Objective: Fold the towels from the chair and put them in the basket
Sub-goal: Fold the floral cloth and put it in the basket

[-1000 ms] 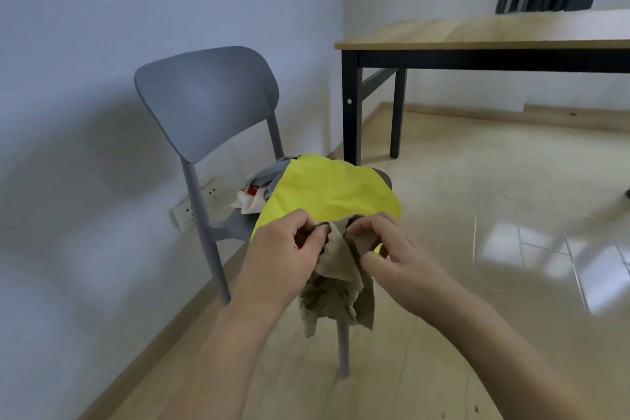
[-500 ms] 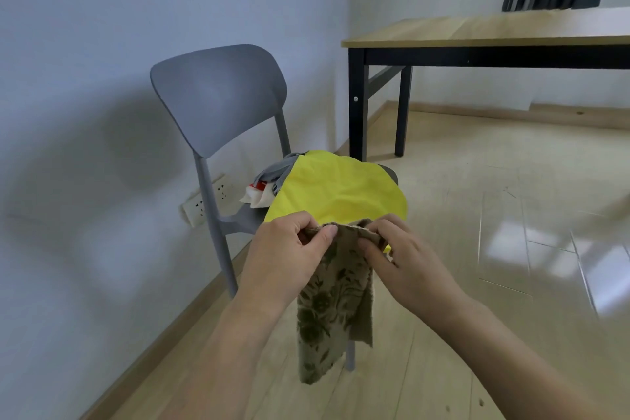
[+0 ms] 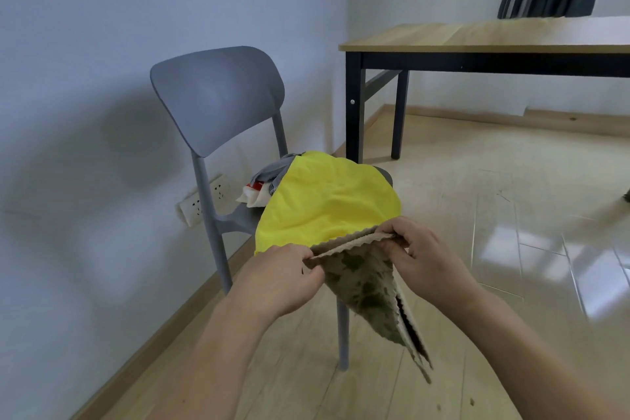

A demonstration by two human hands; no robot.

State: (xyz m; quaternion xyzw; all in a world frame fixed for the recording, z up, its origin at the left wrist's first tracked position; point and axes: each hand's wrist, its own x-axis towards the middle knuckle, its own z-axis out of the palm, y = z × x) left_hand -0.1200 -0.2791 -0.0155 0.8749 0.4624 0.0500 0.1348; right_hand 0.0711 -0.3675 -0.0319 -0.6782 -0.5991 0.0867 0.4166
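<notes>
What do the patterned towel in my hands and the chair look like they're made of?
Patterned towel: soft napped cloth, probably microfibre or terry; fuzzy surface, scalloped edge, hanging limp from the left hand and right hand. Chair: likely moulded plastic, matte grey; smooth one-piece back, rounded legs.

Beige floral towel (image 3: 368, 280) hanging, top edge stretched taut; yellow towel (image 3: 327, 198) draped over grey chair (image 3: 218, 95) seat.

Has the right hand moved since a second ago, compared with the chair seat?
Yes. The right hand has drawn rightward, away from the left hand, stretching the beige patterned towel past the grey plastic chair seat's front edge.
</notes>
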